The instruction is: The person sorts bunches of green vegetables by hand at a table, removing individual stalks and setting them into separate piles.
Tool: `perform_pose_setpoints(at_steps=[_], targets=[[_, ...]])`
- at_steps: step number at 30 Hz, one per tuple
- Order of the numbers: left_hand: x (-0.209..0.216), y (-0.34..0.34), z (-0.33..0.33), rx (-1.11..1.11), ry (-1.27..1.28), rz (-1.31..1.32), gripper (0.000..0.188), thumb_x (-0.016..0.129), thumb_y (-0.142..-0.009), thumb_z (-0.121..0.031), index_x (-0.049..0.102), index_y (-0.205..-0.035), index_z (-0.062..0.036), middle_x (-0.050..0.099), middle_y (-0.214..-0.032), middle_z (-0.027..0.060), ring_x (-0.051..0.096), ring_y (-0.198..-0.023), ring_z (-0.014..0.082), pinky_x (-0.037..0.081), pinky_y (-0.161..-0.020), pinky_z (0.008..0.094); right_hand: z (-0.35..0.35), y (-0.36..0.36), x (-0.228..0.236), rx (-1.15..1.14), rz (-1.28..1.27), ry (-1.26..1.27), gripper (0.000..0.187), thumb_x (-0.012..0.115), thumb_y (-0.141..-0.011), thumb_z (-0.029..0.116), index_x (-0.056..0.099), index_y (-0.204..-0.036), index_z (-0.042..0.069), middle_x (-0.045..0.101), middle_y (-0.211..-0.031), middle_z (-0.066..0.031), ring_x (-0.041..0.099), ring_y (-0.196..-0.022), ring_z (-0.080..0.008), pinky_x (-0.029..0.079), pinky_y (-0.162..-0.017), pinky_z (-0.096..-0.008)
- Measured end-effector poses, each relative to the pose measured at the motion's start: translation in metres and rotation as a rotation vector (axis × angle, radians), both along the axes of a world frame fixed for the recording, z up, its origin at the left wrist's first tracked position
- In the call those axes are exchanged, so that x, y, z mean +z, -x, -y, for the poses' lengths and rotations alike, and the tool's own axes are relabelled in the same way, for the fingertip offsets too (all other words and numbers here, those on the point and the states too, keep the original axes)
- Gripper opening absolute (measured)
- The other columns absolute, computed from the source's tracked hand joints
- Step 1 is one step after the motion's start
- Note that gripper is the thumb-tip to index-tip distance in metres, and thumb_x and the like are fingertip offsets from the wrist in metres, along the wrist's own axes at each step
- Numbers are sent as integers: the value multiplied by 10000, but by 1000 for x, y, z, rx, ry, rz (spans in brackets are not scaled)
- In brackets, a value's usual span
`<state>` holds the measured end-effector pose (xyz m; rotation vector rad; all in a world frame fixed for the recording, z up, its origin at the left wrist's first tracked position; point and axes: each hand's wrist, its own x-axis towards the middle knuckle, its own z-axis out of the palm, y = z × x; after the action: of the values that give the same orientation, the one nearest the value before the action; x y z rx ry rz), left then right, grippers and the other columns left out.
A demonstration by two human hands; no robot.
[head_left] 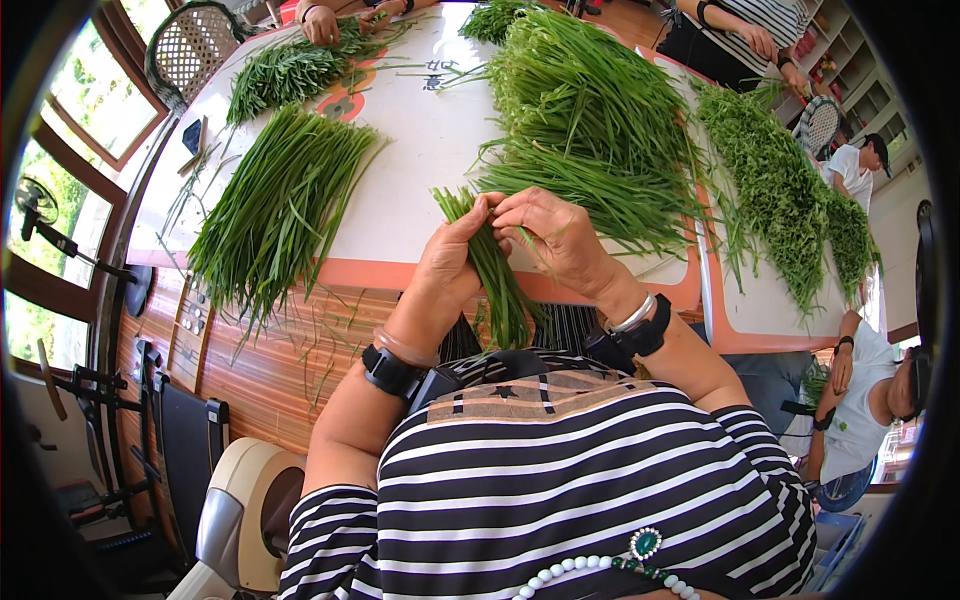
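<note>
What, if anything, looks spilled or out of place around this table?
Some loose green stalks lie scattered on the wooden floor, and a few more stray over the table to the left of the near-left pile. They look untidy because most others are gathered in heaps.

Your left hand [447, 260] hides the middle of the green bunch [500, 290]; the blade [529, 241] at your right hand [556, 236] is too thin to trace. The view cuts off a far-left co-worker [321, 25] above the forearms, and your necklace [570, 566] at the near edge.
</note>
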<state>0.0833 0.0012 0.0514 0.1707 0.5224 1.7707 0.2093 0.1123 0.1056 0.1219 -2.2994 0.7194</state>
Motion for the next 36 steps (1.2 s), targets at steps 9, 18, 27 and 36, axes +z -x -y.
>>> perform_pose_setpoints(at_steps=[9, 18, 27, 36], targets=[[2, 42, 19, 111, -100, -30, 175, 548, -990, -244, 557, -940, -76, 540, -826, 17, 543, -790, 159, 532, -752, 308, -62, -13, 14, -364, 200, -35, 131, 657, -806, 1, 662, -932, 35, 661, -920, -108, 646, -821, -298, 533, -707, -358], [3, 28, 9, -2, -22, -83, 188, 538, -1002, -232, 529, -932, -58, 396, -696, -22, 368, -606, 82, 371, -546, 212, -103, 9, -7, -583, 454, -168, 95, 632, -855, 163, 697, -899, 108, 619, -889, -116, 625, -852, -342, 509, -739, -452], [6, 26, 8, 29, 22, -173, 159, 549, -994, -197, 525, -916, -60, 399, -694, -24, 376, -611, 80, 361, -552, 221, -103, 11, -2, -584, 236, -128, 107, 633, -864, 203, 671, -833, 108, 613, -864, -100, 625, -814, -325, 517, -678, -434], [11, 19, 9, 40, 86, -206, 165, 569, -982, -200, 527, -909, -58, 396, -689, -27, 378, -605, 77, 364, -555, 219, -97, 16, 1, -631, 303, -298, 100, 614, -865, 163, 665, -809, 96, 613, -817, -97, 633, -764, -318, 523, -652, -417]])
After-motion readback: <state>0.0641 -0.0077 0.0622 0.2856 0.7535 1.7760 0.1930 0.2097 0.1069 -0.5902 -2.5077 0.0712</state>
